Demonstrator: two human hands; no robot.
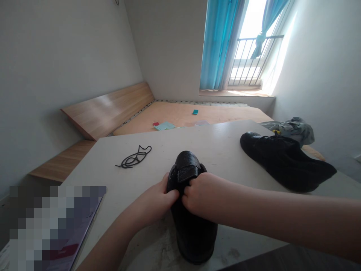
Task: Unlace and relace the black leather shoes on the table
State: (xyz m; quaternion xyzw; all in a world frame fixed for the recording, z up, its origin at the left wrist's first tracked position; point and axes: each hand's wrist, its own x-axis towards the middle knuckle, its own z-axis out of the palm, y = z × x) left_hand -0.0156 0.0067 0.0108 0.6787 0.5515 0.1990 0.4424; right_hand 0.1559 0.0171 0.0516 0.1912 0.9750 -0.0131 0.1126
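A black leather shoe (196, 237) stands on the white table in front of me, its toe pointing away and its heel towards me. My left hand (162, 195) grips the shoe's left side, thumb over the edge of the opening. On the right side, my right hand (200, 195) is closed at the shoe's upper, near the tongue, with its fingers curled inwards. What the right fingertips pinch is hidden. A loose black shoelace (137, 157) lies coiled on the table to the left. The other black shoe (284, 160), with a lace in it, rests at the right.
The white table (214, 141) reaches to a bed (175, 111) with a wooden headboard (113, 107). Grey cloth (299, 130) lies behind the right shoe. A purple flat item (87, 222), partly blurred out, is at the table's left edge. Blue curtains (218, 45) hang by the window.
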